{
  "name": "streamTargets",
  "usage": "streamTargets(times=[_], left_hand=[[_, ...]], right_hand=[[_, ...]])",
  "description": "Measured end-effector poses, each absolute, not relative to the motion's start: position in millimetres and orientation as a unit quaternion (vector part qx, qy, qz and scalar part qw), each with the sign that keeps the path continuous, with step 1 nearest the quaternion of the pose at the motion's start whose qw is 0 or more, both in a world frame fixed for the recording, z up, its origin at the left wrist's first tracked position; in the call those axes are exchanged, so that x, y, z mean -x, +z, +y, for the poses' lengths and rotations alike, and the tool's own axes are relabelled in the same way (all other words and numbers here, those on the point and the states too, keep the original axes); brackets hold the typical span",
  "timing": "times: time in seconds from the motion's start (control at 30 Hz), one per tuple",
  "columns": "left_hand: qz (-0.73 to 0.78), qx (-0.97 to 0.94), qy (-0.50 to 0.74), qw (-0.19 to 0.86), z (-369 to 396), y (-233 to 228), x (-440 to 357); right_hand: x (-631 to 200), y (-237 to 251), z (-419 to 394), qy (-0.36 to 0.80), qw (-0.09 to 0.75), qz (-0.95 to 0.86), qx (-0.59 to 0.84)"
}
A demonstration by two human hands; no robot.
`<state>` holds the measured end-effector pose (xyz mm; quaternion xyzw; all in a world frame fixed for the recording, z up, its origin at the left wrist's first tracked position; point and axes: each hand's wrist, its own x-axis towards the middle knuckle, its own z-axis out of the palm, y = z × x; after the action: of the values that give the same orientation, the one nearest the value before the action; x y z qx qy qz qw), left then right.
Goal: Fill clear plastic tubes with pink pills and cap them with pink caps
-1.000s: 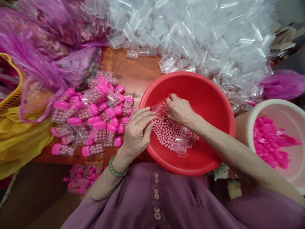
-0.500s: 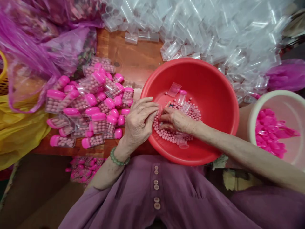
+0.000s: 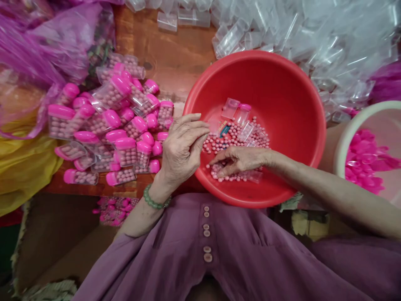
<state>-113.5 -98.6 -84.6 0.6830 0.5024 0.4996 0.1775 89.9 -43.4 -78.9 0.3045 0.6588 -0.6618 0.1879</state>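
My left hand (image 3: 184,144) is at the left rim of a red plastic basin (image 3: 294,96), its fingers curled around a clear plastic container (image 3: 214,126) that shows past the fingertips. Down in the basin my right hand (image 3: 239,161) lies palm down over pink beads (image 3: 236,136). Its thumb and fingers are apart and touch the beads at the near side. Clear containers lie among the beads, one of them with a pink cap (image 3: 245,107). A small blue-green piece (image 3: 224,131) shows near the left fingertips.
Capped bottles of pink beads (image 3: 108,121) are heaped left on the wooden table (image 3: 138,42). Empty clear containers (image 3: 275,25) pile up at the back. A pale bucket (image 3: 340,154) of pink caps (image 3: 363,161) stands right. Purple (image 3: 62,42) and yellow bags (image 3: 25,167) lie far left.
My right hand has drawn back towards me and away from my left hand, pulling beads along the basin's near side. My left hand stays in place. The view has tilted slightly downward.
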Motion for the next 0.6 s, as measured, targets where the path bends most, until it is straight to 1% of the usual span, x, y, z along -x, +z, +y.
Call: streamTargets(times=[0.1, 0.2, 0.33, 0.43, 0.5, 0.6], left_hand=[[0.514, -0.689, 0.473, 0.194, -98, -84, 115], [0.515, -0.718, 0.429, 0.189, -102, -79, 119], [0.462, -0.790, 0.359, 0.187, -114, -60, 121], [0.400, -0.835, 0.300, 0.231, -119, -47, 119], [0.370, -0.845, 0.283, 0.264, -117, -41, 115], [0.330, -0.825, 0.329, 0.321, -108, -37, 108]], right_hand=[[-89, -77, -44, -0.697, 0.177, 0.623, -0.308], [-89, -74, -42, -0.761, 0.167, 0.538, -0.322], [-93, -66, -35, -0.834, 0.119, 0.437, -0.315], [-96, -57, -30, -0.853, 0.067, 0.436, -0.278], [-97, -52, -29, -0.861, 0.043, 0.444, -0.245], [-101, -47, -30, -0.858, 0.014, 0.465, -0.216]])
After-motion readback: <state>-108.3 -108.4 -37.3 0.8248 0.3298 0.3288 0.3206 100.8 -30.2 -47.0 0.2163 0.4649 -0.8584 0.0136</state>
